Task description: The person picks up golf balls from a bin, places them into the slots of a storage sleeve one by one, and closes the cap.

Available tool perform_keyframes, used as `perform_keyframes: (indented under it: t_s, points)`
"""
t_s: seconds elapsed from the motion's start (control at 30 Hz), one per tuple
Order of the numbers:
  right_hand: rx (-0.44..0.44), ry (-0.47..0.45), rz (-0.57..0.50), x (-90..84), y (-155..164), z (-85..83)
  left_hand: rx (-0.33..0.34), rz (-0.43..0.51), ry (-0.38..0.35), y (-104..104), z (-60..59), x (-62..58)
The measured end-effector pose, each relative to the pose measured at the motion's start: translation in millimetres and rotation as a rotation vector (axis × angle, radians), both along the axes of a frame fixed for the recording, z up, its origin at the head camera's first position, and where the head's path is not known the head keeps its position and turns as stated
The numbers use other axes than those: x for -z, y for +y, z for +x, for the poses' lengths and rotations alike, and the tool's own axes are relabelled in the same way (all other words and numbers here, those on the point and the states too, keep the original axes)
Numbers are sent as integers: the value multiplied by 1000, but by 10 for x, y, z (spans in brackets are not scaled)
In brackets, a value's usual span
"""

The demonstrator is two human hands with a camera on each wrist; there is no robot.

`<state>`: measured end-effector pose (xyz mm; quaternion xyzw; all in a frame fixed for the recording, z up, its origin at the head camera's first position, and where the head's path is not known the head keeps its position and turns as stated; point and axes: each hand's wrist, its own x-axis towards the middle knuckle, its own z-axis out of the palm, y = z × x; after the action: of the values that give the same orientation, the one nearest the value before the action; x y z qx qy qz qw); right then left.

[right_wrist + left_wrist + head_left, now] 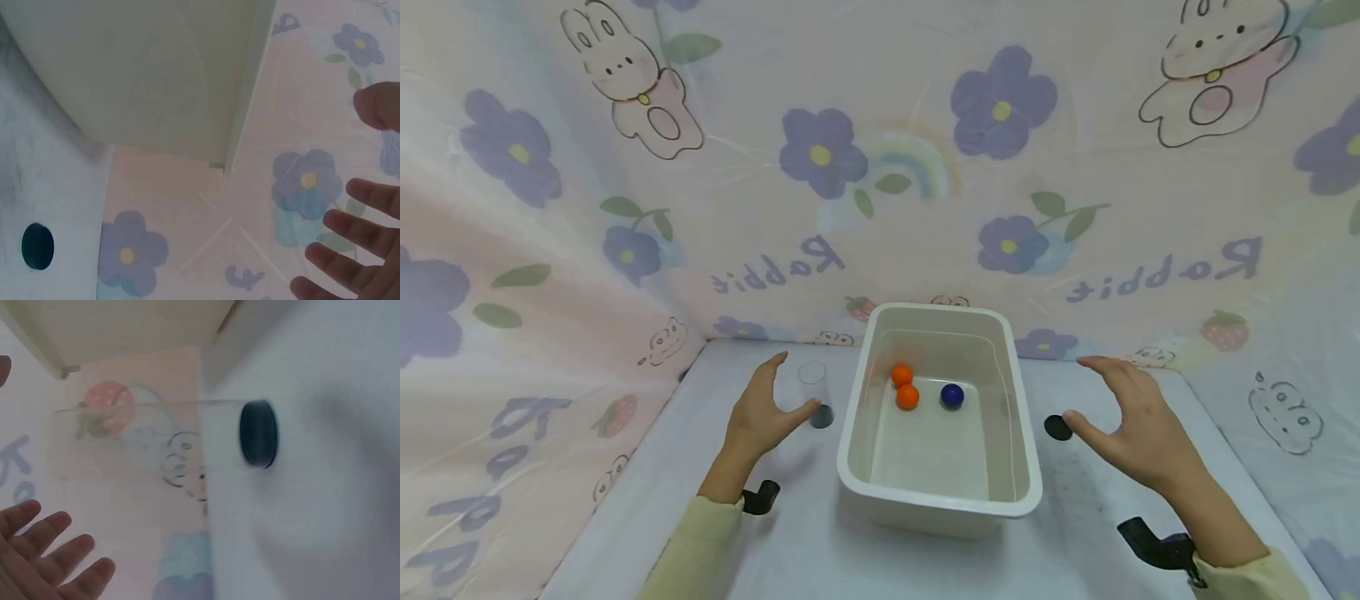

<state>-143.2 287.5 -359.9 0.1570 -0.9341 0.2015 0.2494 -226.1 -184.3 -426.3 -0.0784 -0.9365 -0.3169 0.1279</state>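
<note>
Lowest in the head view, two pale-yellow sleeves enter from the bottom corners, each wrist wearing a dark camera mount. Just above them, the left hand (763,414) sits left of centre with fingers spread and relaxed, holding nothing; its thumb tip lies right beside a clear glass (814,393) with a dark base, standing upright on the white counter (820,550). Whether thumb and glass actually touch cannot be told. The right hand (1138,429), right of centre, is likewise released, fingers fanned, thumb pointing toward a small black disc (1057,427) lying flat on the counter just beside it.

Between the hands stands a white plastic tub (938,497). Toward its far end rest two orange balls (905,387), touching each other, and a dark blue ball (952,396) near them, slightly apart.

To take the glass well, I judge the left hand should wrap low around its wall, thumb opposite the fingers, keeping it upright since clear walls are slippery.

Behind everything hangs a floral rabbit-print cloth (880,167).
</note>
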Motion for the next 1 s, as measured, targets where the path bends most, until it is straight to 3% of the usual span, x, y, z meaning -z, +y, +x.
perform_keyframes:
  t_s: [0.2, 0.37, 0.67, 1.0]
  points:
    - [-37, -51, -73, -63, -126, 17, -17, 256, -163, 58, -126, 308]
    - [-22, -59, -75, -71, -154, 36, -34, 378, -195, 118, -215, 492]
    - [-37, -57, -85, -56, -133, 36, -84, 455, -145, 249, -302, 644]
    - [-42, -50, -78, -84, -172, 37, -86, 470, -130, 272, -286, 657]
